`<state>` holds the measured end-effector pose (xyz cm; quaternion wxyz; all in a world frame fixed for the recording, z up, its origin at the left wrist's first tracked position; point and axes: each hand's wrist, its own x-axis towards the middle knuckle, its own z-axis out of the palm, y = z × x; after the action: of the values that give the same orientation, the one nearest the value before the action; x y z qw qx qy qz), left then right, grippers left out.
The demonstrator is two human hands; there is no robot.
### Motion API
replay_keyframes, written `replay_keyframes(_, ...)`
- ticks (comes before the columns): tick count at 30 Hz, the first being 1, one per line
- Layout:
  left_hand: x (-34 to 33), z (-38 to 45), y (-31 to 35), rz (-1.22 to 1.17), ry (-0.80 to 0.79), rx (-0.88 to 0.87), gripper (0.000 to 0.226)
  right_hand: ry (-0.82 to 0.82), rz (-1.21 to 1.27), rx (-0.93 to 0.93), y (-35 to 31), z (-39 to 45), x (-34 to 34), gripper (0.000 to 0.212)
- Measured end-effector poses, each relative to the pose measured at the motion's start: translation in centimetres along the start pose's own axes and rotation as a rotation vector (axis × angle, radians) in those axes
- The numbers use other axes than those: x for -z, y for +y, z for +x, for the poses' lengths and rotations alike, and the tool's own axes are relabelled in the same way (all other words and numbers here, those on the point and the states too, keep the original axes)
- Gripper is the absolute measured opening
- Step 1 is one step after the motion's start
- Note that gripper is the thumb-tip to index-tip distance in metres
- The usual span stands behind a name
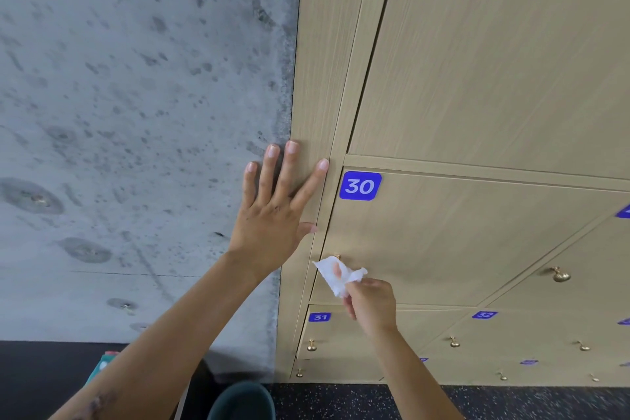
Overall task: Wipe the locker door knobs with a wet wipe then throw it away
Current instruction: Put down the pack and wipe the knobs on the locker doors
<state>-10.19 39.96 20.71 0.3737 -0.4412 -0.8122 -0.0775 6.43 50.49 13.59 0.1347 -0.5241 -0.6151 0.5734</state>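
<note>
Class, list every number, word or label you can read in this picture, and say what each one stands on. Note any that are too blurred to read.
"30": white on a blue tag, top left corner of the locker door being wiped.
"31": blue tag on the door below it.
"32": blue tag on the door to the right of that one.
Other blue tags, at the right edge and on the lowest doors: cut off or too blurred to read.
</note>
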Motion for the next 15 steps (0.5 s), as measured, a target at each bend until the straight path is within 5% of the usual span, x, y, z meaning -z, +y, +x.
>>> replay_keyframes(7, 0.0, 0.0, 0.0, 0.001, -0.003, -0.001, 0.142, -0.199, 0.152, 0.059, -0.4, 0.4, -1.2, 0.031)
replay_keyframes(15, -0.3, 0.0, 0.0, 0.007, 0.025, -0.013, 0.139, -0.28, 0.398, -0.126, -1.8, 0.8, -2.6, 0.028)
